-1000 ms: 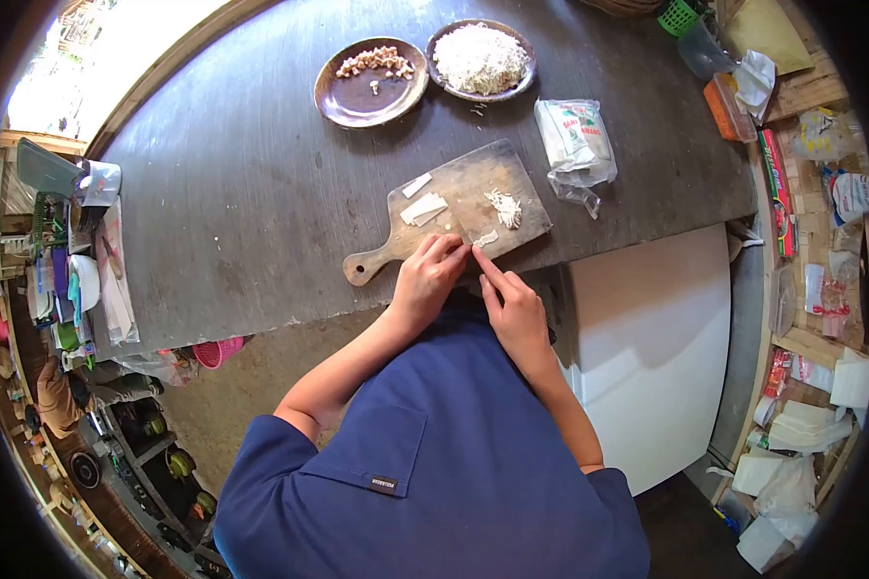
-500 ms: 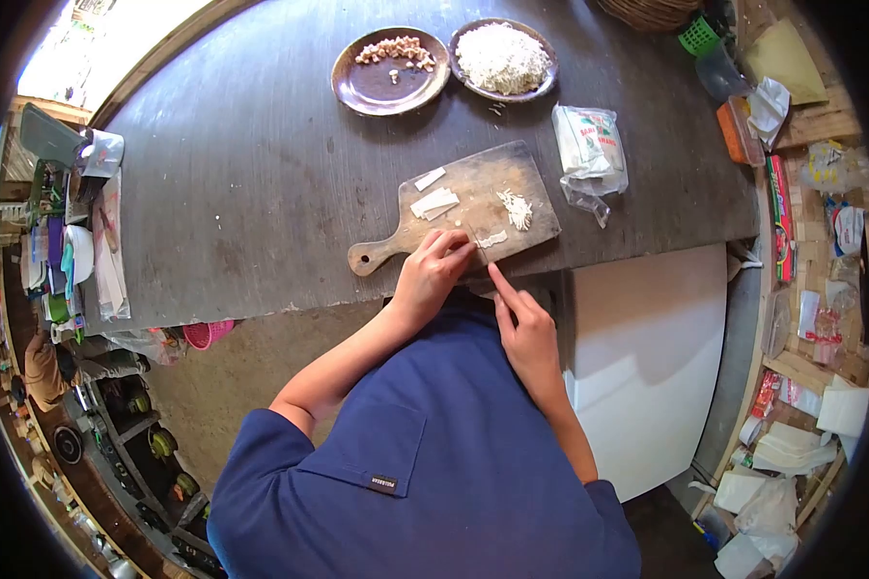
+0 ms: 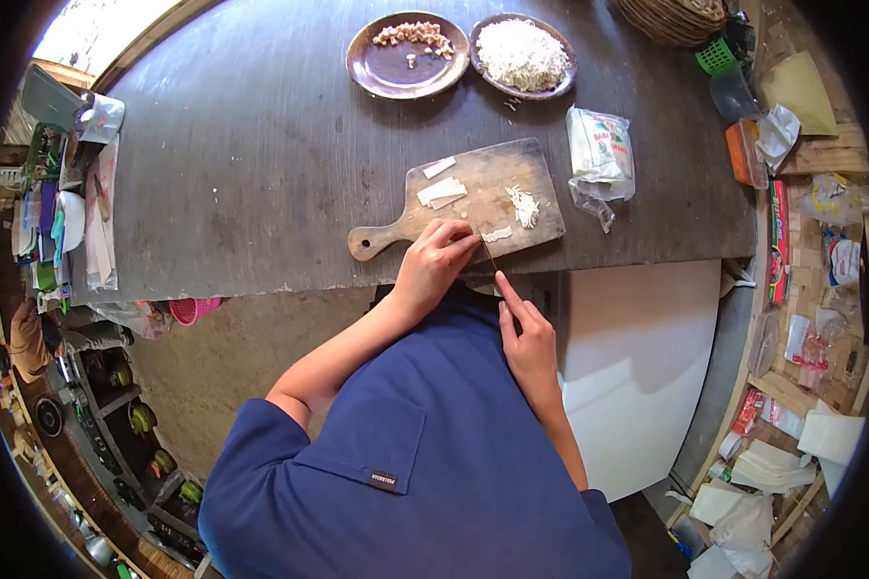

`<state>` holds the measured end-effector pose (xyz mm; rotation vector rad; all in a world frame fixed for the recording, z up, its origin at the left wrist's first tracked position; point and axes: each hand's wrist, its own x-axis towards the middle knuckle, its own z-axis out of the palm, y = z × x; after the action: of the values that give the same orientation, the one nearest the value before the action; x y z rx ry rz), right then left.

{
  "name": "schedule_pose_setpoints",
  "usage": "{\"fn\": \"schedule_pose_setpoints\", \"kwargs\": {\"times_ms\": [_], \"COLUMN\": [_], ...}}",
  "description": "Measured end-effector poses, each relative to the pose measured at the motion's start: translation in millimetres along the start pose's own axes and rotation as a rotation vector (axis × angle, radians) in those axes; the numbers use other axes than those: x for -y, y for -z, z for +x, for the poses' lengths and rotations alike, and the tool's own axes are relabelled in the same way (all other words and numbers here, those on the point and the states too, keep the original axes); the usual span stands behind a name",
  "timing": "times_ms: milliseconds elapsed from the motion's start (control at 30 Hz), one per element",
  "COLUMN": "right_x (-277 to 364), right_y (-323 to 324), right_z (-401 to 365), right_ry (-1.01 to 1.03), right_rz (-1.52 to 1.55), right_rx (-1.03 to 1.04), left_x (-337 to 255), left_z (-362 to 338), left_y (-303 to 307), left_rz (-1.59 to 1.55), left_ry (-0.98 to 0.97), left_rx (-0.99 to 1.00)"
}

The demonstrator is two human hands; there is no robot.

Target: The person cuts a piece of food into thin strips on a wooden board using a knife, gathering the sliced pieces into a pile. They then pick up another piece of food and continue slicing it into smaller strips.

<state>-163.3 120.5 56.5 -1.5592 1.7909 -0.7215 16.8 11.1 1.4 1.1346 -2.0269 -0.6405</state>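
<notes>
On the wooden cutting board [image 3: 492,179], my left hand [image 3: 436,262] has its fingertips bunched together near the front edge, and whatever is under them is hidden. My right hand [image 3: 531,338] grips a knife, index finger stretched along it; the thin blade [image 3: 490,255] stands right beside the left fingertips. Just right of the blade lie freshly cut white strips [image 3: 497,234]. Farther up the board are a small heap of thin white strips [image 3: 523,206], several flat white slices [image 3: 442,192] and a single slice [image 3: 440,167].
Behind the board stand a brown plate [image 3: 377,79] with small brown diced pieces and another plate [image 3: 569,82] heaped with white shreds. A printed plastic packet [image 3: 601,154] lies to the right. Utensils and containers crowd the table's left edge; a white cabinet [image 3: 637,376] stands below the front edge.
The view has shifted slightly, so the table things appear a little to the right. Both hands stay at the same spot on the board, with the knife blade now tilted slightly differently.
</notes>
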Motion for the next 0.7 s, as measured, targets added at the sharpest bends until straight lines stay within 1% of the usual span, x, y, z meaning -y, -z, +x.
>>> {"fn": "schedule_pose_setpoints", "kwargs": {"times_ms": [200, 300, 367, 400, 500, 567, 600, 667, 700], "right_x": [1.1, 6.3, 13.0, 12.5, 7.5, 0.1, 0.2, 1.6, 4.4], "right_y": [-6.7, -1.2, 9.3, 9.2, 1.6, -6.1, -5.8, -3.9, -0.8], "right_z": [18.2, 12.7, -0.1, -0.1, 7.1, 23.4, 24.0, 23.9, 19.0], "right_ry": [0.023, 0.043, -0.056, -0.058, -0.05, 0.042, 0.045, 0.042, 0.043], "right_rz": [-0.003, -0.028, -0.035, -0.037, -0.037, 0.032, 0.035, 0.025, 0.024], "right_rx": [-0.011, -0.009, 0.055, 0.059, 0.045, 0.009, 0.006, 0.008, 0.009], "left_x": [-0.4, 2.5, 1.8, 1.6, 4.7, 7.9, 9.7, 14.7, 15.0], "left_z": [2.7, 2.2, 1.7, 1.5, 3.7, 8.0, 8.5, 9.3, 10.4], "left_y": [4.0, 4.1, 2.1, 1.2, 2.8, 6.9, 6.7, 6.4, 7.2], "left_rz": [0.018, -0.008, -0.033, -0.035, -0.072, -0.154, -0.15, -0.224, -0.225], "left_ry": [-0.033, -0.002, 0.013, 0.017, 0.03, 0.065, 0.062, 0.142, 0.142], "left_rx": [0.006, 0.017, 0.004, 0.005, -0.015, 0.01, 0.01, 0.069, 0.067]}}
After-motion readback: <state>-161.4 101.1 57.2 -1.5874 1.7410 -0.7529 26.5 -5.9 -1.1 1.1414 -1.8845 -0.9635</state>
